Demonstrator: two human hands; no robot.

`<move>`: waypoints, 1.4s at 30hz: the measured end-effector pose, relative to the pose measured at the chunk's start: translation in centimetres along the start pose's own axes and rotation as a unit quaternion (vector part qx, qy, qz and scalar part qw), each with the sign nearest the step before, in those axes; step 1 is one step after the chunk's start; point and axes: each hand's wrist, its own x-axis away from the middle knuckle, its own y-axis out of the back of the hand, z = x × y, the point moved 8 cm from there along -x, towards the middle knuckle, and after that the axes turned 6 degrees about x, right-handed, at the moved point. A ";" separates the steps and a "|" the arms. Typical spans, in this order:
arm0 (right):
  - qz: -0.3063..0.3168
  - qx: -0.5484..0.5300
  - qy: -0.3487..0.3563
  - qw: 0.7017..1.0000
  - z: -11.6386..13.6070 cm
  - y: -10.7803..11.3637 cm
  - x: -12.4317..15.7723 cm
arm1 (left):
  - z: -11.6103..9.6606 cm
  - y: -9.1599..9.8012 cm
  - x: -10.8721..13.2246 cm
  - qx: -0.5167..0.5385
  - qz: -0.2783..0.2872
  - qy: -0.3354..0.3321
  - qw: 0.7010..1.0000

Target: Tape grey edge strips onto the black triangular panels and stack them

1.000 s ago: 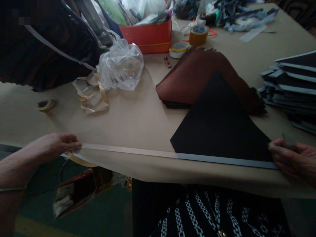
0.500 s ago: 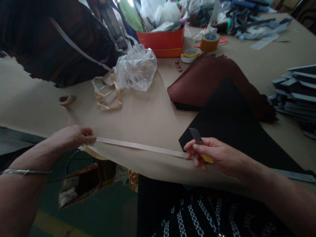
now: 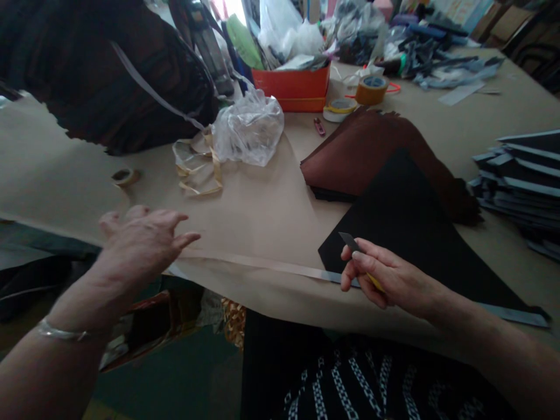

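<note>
A long pale tape strip [image 3: 262, 265] lies along the near edge of the paper-covered table [image 3: 262, 204], running under the front edge of a black sheet [image 3: 406, 233]. My left hand [image 3: 140, 239] hovers over the strip's left end with fingers spread, holding nothing. My right hand [image 3: 385, 277] rests at the black sheet's near corner, closed on a small utility knife [image 3: 352, 244] with a yellow handle; its grey blade points up and left.
A brown sheet stack [image 3: 367, 151] lies behind the black sheet. Dark sheets [image 3: 520, 175] are piled at the right. A crumpled plastic bag [image 3: 249, 128], peeled tape backing [image 3: 196, 169], tape rolls [image 3: 370, 87] and an orange box [image 3: 297, 87] sit further back. Dark fabric [image 3: 109, 76] covers the far left.
My left hand has let go of the strip's left end and opened, lifting above it. My right hand came in from the far right with the knife to the black sheet's corner.
</note>
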 end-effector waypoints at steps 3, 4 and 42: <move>-0.047 0.120 0.036 0.991 1.2 0.8 1.1 | -9.4 -1.9 2.4 0.051 0.030 -0.168 0.984; -0.062 0.171 0.046 0.982 1.5 1.0 1.4 | -12.3 -2.7 3.3 0.108 0.050 -0.208 0.971; -0.126 0.457 -0.007 0.880 -0.1 -1.7 -0.3 | -22.6 -6.7 4.5 0.038 0.135 -0.286 0.948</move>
